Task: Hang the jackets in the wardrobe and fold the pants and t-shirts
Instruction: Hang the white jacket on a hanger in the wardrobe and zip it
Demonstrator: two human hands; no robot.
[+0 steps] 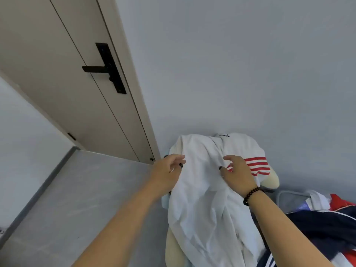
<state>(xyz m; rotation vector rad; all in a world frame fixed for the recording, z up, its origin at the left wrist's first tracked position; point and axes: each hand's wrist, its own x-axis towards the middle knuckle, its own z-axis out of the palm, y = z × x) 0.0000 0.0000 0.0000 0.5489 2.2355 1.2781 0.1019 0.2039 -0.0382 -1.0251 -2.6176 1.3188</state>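
Reaching over a cream chair (270,181), you have both hands on a white t-shirt (204,199) draped across its back, red stripes showing on one sleeve. Your left hand (167,170) sits at the shirt's left edge with fingers loosely curled; whether it actually pinches cloth there I cannot tell. Your right hand (238,173), beaded bracelet at the wrist, lies spread on the fabric near the stripes, fingers apart and gripping nothing that shows. To lift it cleanly, you would probably do best to find both shoulder seams before pulling, so the shirt comes up flat rather than bunched. Just right of the chair a heap of navy, red and white clothes (327,224) lies close, so draw the shirt up and toward you to avoid dragging them along. Left of you the grey floor (77,199) gives open room. Beyond stand a closed door (67,74) and the wall (231,64) close behind the chair.
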